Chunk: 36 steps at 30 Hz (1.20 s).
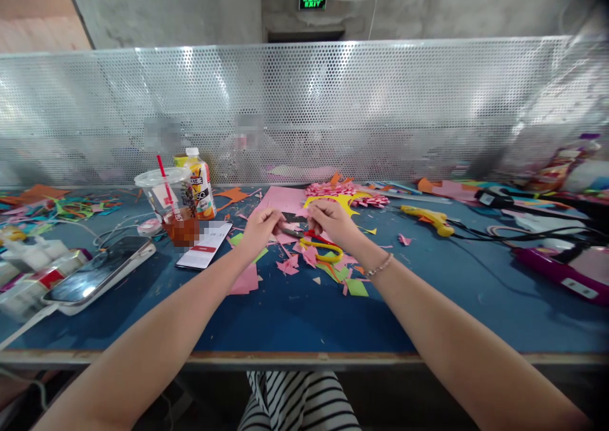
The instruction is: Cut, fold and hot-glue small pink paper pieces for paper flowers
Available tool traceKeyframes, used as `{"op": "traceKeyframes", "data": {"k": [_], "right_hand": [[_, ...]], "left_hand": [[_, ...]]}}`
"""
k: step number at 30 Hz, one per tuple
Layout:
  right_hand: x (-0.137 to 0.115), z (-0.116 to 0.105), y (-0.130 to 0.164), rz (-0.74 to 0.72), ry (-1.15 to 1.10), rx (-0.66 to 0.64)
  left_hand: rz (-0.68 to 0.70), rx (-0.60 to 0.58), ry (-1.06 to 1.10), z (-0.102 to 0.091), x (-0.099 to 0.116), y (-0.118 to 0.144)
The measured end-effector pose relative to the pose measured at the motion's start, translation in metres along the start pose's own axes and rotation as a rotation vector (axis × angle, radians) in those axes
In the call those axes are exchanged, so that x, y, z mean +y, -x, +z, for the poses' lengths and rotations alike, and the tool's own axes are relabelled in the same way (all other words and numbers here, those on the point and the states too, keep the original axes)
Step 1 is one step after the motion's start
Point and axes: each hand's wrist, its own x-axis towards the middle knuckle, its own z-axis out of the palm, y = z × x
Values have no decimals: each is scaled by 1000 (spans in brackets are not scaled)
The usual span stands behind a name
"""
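Left hand (pixel 261 223) and right hand (pixel 332 220) close together over the blue counter (pixel 304 317), fingers of both curled and pinching a small dark paper piece (pixel 294 218) held between them; exact shape too small to make out. Just below the right hand, yellow-handled scissors (pixel 321 245) lying on pink paper scraps (pixel 291 263), blades partly hidden behind the fingers. Left of the left hand, a plastic cup (pixel 167 197) and a phone (pixel 98 275). Right of the right hand, well apart, a yellow glue gun (pixel 428 218).

A single head-worn view looks forward and down across the blue counter (pixel 295 317) (close, at arm's reach), facing a perforated metal screen (pixel 304 107).
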Motion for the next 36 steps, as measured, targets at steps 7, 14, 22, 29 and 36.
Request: {"op": "traceKeyframes", "data": {"k": [7,14,22,29,36], "right_hand": [[9,-4,0,118,106,-306],[11,7,9,-114,674,-604],[6,-14,5,-76,782,-533],[6,-14,7,89,763,-646],[6,-17,2,107,659,-443]], "left_hand": [[-149,168,-392,-34,-36,-24],[4,-214,-655,-22,-22,-7],[-43,-711,-543,-16,-6,3],[-27,-781,-592,-11,-16,4],[-40,-772,-619,-9,-11,3]]}}
